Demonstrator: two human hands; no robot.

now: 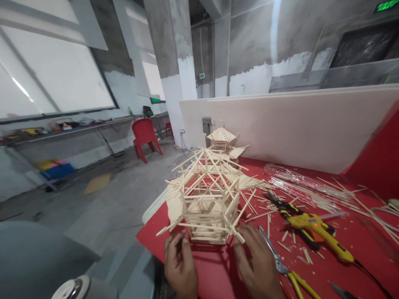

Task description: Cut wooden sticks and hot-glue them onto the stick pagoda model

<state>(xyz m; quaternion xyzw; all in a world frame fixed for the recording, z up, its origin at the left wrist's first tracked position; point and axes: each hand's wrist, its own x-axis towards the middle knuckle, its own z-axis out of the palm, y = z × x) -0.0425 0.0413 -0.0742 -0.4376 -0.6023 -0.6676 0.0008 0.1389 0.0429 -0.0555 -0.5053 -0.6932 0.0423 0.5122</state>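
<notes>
A pagoda-like model of thin wooden sticks (207, 207) stands on the red tabletop (215, 270) in front of me, its upper roof a bare frame of slanting sticks. My left hand (181, 265) rests by its lower left corner, fingers loosely curled and thumb apart, with nothing visible in it. At the lower right corner, my right hand (257, 261) lies with fingers stretched beside a protruding stick. Whether its fingertips touch that stick I cannot tell. Just right of this hand are yellow-handled scissors (280, 263).
A yellow hot glue gun (321, 232) lies over dark pliers (282, 205) at right, among stick offcuts. Bagged sticks (302, 187) lie farther back. Another stick pagoda (222, 137) stands behind the model, before a white board (280, 128). A red chair (146, 135) stands left.
</notes>
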